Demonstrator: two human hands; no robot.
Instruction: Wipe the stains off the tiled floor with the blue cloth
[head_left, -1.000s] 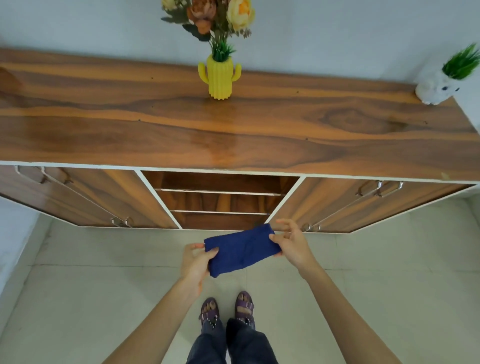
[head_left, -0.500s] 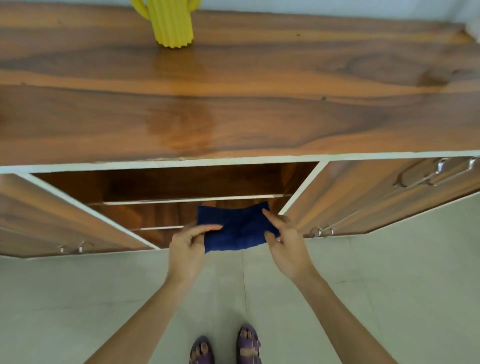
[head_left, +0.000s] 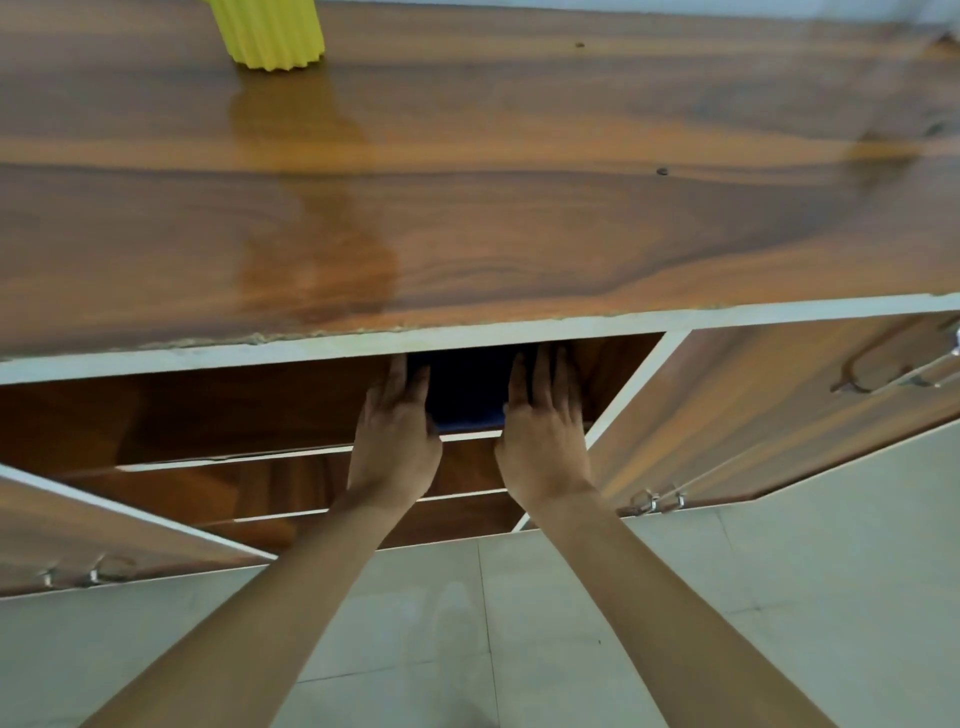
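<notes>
You've moved forward into the sideboard (head_left: 467, 208), onto its top shelf (head_left: 234, 458).
Left hand (head_left: 395, 441) and right hand (head_left: 543, 447) lie flat, fingers (head_left: 404, 375) straight, together, blue cloth (head_left: 465, 395) between them; pushed deeper, it slips beyond your fingertips.

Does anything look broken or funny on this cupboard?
Yes. The white front edge of the cupboard top is chipped and ragged above the open shelf. The blue cloth lies on that shelf between the left hand and right hand, not on the floor.
</notes>
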